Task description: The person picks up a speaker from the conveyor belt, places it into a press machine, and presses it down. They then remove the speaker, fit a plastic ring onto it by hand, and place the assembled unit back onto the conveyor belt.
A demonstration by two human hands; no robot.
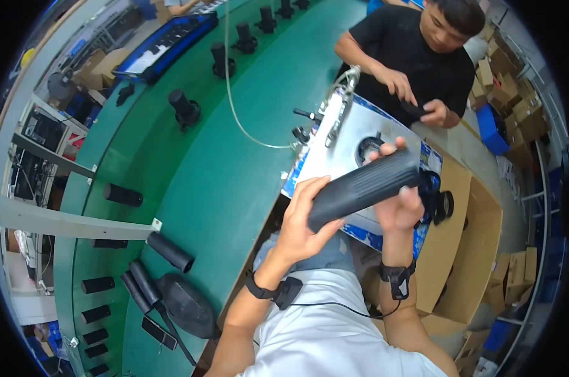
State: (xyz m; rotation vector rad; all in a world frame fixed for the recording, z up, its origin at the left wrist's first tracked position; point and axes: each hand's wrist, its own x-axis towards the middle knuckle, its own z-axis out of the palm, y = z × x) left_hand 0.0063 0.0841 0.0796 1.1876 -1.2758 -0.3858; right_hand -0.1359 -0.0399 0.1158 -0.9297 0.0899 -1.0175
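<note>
Green conveyor belt (190,157) curves from 7 to 12 o'clock carrying black cylinders (122,195); a metal fixture plate (335,157) sits on the counter at centre. Ribbed black tube (364,186) is held tilted just right of centre: left hand (302,220) wraps its lower end at 7 o'clock of it, right hand (399,204) clamps the upper end, thumb on top. Tube's far end is hidden behind the right-hand fingers; a co-worker's hands (416,100) at 1 o'clock hold a small dark part, hard to make out.

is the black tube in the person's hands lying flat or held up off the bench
Held up: the black tube is tilted, gripped at its ends by the left hand and right hand.
</note>
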